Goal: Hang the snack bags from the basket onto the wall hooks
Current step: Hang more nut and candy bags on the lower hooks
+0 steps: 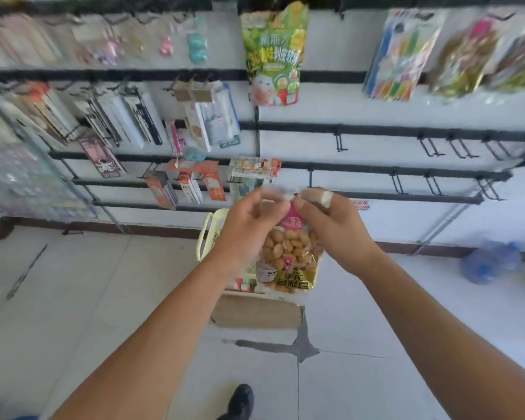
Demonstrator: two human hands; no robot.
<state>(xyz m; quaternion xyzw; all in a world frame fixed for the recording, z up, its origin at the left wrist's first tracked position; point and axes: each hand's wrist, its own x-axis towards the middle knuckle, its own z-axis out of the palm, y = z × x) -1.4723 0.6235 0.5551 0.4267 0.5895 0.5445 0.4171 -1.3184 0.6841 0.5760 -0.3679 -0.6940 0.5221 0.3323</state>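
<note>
A clear snack bag of golden nuts (288, 253) with a pink label hangs in front of me, held by its top edge. My left hand (249, 222) pinches the top left corner and my right hand (331, 225) pinches the top right. Below and behind the bag stands the pale yellow basket (205, 234) on a cardboard box (255, 312), mostly hidden by my hands. Empty black wall hooks (340, 144) stick out from the rails ahead. A green snack bag (273, 56) hangs on a hook high up.
Phone accessories and small packets (140, 116) fill the hooks on the left. More colourful bags (403, 53) hang at the upper right. Several empty hooks (461, 147) line the right rails. A blue plastic bottle (488, 265) lies on the floor at right. My shoe (240, 401) shows below.
</note>
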